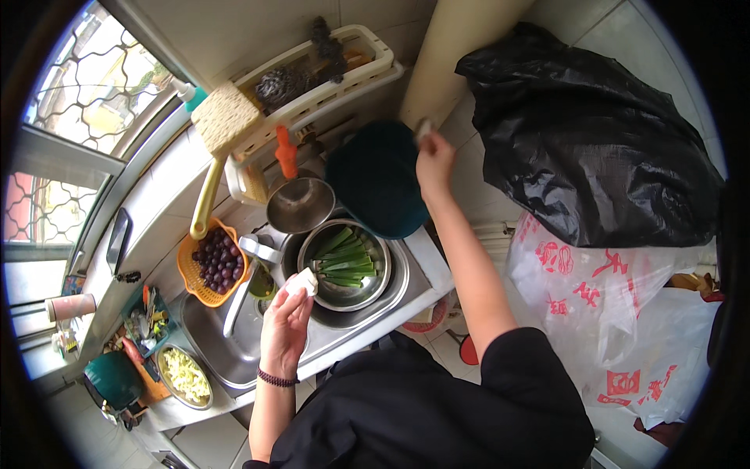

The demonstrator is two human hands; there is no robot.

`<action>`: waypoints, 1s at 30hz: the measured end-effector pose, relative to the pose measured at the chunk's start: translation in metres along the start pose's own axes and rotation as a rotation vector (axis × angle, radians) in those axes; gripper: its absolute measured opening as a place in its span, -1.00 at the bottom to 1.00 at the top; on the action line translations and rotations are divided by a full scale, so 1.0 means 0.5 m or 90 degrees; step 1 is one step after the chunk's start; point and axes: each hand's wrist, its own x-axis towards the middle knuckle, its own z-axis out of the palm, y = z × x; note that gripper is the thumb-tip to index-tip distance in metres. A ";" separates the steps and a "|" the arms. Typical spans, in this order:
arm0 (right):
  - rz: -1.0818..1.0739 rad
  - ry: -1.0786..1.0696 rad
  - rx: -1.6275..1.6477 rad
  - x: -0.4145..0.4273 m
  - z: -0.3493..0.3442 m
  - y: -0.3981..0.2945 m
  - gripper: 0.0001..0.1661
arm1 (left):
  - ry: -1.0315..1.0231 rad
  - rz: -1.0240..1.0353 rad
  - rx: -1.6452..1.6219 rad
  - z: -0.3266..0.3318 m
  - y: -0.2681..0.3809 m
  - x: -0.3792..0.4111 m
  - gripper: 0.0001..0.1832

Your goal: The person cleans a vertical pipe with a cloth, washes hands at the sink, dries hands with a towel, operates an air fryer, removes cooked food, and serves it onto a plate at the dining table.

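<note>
My left hand, with a dark beaded bracelet at its wrist, pinches a white food piece that looks like garlic. It is held up at the near-left rim of a steel bowl. Inside that bowl lie cut green leaf stalks, probably scallion or leek. My right hand is raised at the right rim of a dark green plastic basin. Between its fingertips is a small pale scrap, blurred, so I cannot tell what it is. The steel bowl rests in the right sink bowl.
An orange basket of grapes stands behind the faucet. Chopped pale vegetable fills a bowl on the left counter. A sponge brush hangs from a wall rack. Black and white plastic bags crowd the right side.
</note>
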 end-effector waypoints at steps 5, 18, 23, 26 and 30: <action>0.277 -0.483 0.594 -0.252 -0.066 -0.146 -0.67 | -0.066 0.043 0.028 0.012 0.018 -0.034 -0.56; 0.324 -0.481 0.578 -0.615 -0.101 -0.252 -0.63 | -0.223 0.223 0.296 -0.095 0.002 -0.165 -0.68; 0.316 -0.449 0.592 -0.730 -0.100 -0.267 -0.60 | -0.166 0.597 0.552 -0.167 -0.037 -0.193 -0.80; 0.289 -0.342 0.547 -0.797 -0.100 -0.260 -0.67 | -0.183 0.766 0.705 -0.201 -0.052 -0.208 -0.72; 0.304 -0.214 0.589 -0.870 -0.110 -0.259 -0.73 | -0.297 0.791 0.843 -0.226 -0.076 -0.246 -0.65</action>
